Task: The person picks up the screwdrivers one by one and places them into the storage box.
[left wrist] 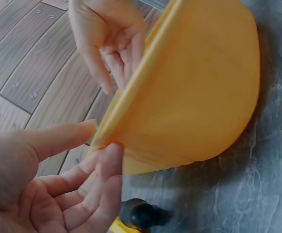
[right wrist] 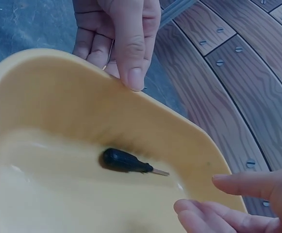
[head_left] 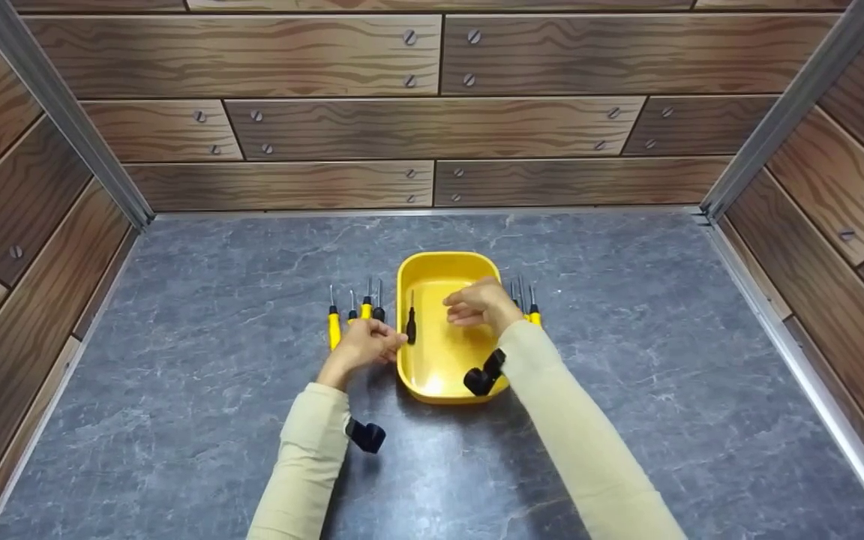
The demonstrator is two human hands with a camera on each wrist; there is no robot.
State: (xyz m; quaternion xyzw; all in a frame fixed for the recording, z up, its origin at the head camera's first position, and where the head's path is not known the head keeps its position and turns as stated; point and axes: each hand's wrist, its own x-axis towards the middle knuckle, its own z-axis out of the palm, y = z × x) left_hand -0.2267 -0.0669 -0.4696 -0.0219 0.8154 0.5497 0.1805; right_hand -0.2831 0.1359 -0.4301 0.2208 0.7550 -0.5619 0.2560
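Observation:
A yellow bin point(head_left: 451, 379) stands on the grey surface, with one black-handled screwdriver point(head_left: 412, 328) lying in it along the left side; the right wrist view shows this screwdriver point(right wrist: 126, 161) too. My left hand point(head_left: 366, 346) pinches the bin's left rim, thumb inside and fingers outside, as the left wrist view shows at the rim point(left wrist: 131, 92). Over the bin's inside hangs my right hand point(head_left: 481, 304), fingers loosely bent and apart from the thumb, holding nothing.
Several yellow and black screwdrivers point(head_left: 334, 322) lie left of the bin, partly behind my left hand. More of them point(head_left: 534, 309) lie on its right, partly hidden by my right arm. Wood-patterned walls point(head_left: 432, 127) with metal edges enclose the back and sides.

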